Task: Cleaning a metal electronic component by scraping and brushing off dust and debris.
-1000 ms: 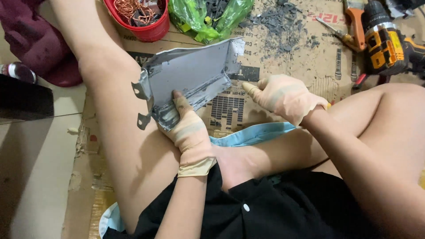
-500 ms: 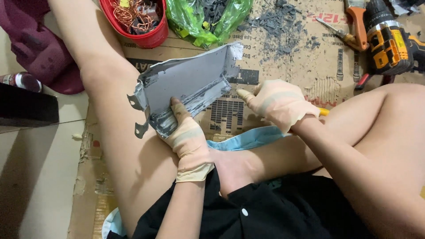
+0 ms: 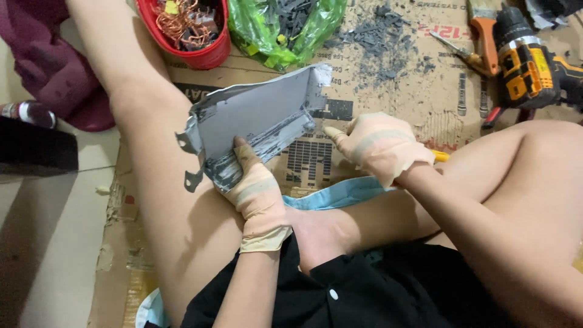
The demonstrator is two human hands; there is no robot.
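Your left hand (image 3: 255, 188) is clamped on the grey metal panel (image 3: 255, 118), thumb pressed up against its near face at the lower edge and the fingers wrapped behind it; the panel stands tilted over your left thigh, just above the flattened cardboard (image 3: 376, 79) that covers the floor. Against the picture of a second ago the panel sits much as it did, turned only slightly, with its bent tabs toward the left and its torn corner toward the right; your grip on it has not let go.

Your right hand (image 3: 379, 146) is the one that has shifted; it has slid a little nearer the panel's right lower edge, and its gloved fingers are curled together with the forefinger pointing at that edge; I cannot tell whether the tip touches the metal or stops just short. A sliver of yellow (image 3: 442, 156) shows behind that hand, on the side away from the panel; I cannot tell whether the hand holds it.

I judge from this that you are holding the panel steady for work along that right lower seam, rather than setting it down.

Beyond the panel, at its far left, stands the red tub (image 3: 197, 51) of copper wire scraps; directly beyond it lies the green bag (image 3: 267, 36) of dark pieces; farther right of the panel lie grey crumbs (image 3: 382, 42), then the cordless drill (image 3: 531, 67).
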